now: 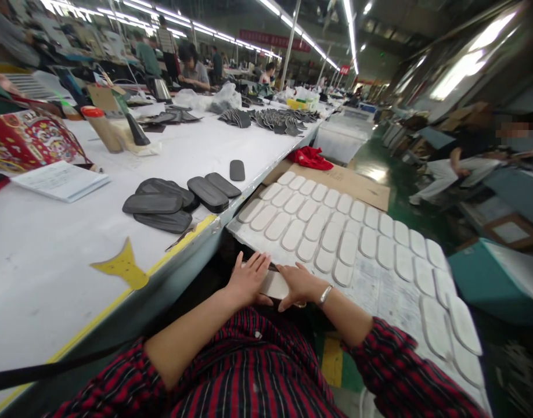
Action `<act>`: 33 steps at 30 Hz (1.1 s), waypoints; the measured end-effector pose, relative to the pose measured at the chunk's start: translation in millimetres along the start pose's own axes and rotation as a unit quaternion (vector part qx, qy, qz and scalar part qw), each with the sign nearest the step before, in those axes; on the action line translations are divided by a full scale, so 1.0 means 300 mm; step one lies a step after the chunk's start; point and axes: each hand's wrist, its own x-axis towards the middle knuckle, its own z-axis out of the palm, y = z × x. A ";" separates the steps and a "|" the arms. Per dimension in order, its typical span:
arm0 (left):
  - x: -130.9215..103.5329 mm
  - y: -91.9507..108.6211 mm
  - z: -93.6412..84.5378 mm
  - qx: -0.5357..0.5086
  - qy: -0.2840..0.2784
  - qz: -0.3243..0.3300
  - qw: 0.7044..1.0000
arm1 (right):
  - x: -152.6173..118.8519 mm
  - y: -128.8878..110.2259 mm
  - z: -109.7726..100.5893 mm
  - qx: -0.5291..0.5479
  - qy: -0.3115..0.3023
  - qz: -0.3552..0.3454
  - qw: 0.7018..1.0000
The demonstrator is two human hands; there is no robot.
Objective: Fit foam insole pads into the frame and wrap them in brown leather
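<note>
Close to my body, a pale, rounded piece (275, 285) is held between my two hands. My left hand (249, 280) lies over its left end, fingers together and thumb at the lower edge. My right hand (299, 286) grips its right end, thumb below and fingers above. Beside them on the right, many flat, pale oval pieces (347, 248) lie in rows on a grey board (371, 296). On the white table (75, 249) at the left are stacks of dark oval pieces (208, 193) and a loose dark one (237, 170).
A yellow fishtail-shaped piece (125, 265) lies near the table edge. Farther back are a notebook (61, 180), a red patterned bag (31, 139) and an orange-lidded bottle (103, 129). Red cloth (310, 158) rests beyond the board, a teal bin (497, 278) to its right. People sit farther off.
</note>
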 end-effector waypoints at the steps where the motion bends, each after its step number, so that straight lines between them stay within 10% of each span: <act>1: 0.031 0.002 -0.004 -0.004 -0.030 0.004 1.000 | 0.014 0.000 -0.006 0.004 -0.009 0.004 1.000; 11: 0.020 0.007 -0.081 -0.073 -0.107 0.052 0.990 | 0.035 -0.023 -0.034 -0.023 -0.035 0.013 0.999; 14: -0.127 -0.082 -0.135 -0.051 0.001 -0.029 0.998 | 0.025 0.005 0.022 -0.022 -0.011 0.013 1.000; 17: -0.348 -0.246 -0.163 0.054 0.138 -0.242 0.959 | 0.005 -0.002 0.092 -0.038 0.099 -0.021 0.994; 20: -0.565 -0.422 -0.164 0.145 0.113 -0.355 0.917 | -0.019 -0.077 0.122 -0.027 0.204 -0.086 0.975; 23: -0.725 -0.501 -0.165 0.151 0.083 -0.314 0.934 | -0.063 -0.195 0.101 0.056 0.215 -0.143 0.965; 27: -0.789 -0.409 -0.167 0.220 0.160 -0.116 0.955 | -0.147 -0.344 0.090 0.289 0.098 -0.147 0.941; 31: -0.654 -0.199 -0.146 0.202 0.224 0.096 0.949 | -0.138 -0.435 0.117 0.572 -0.037 -0.066 0.817; 33: -0.548 -0.071 -0.121 0.164 0.227 0.217 0.935 | -0.109 -0.446 0.111 0.676 0.013 -0.053 0.735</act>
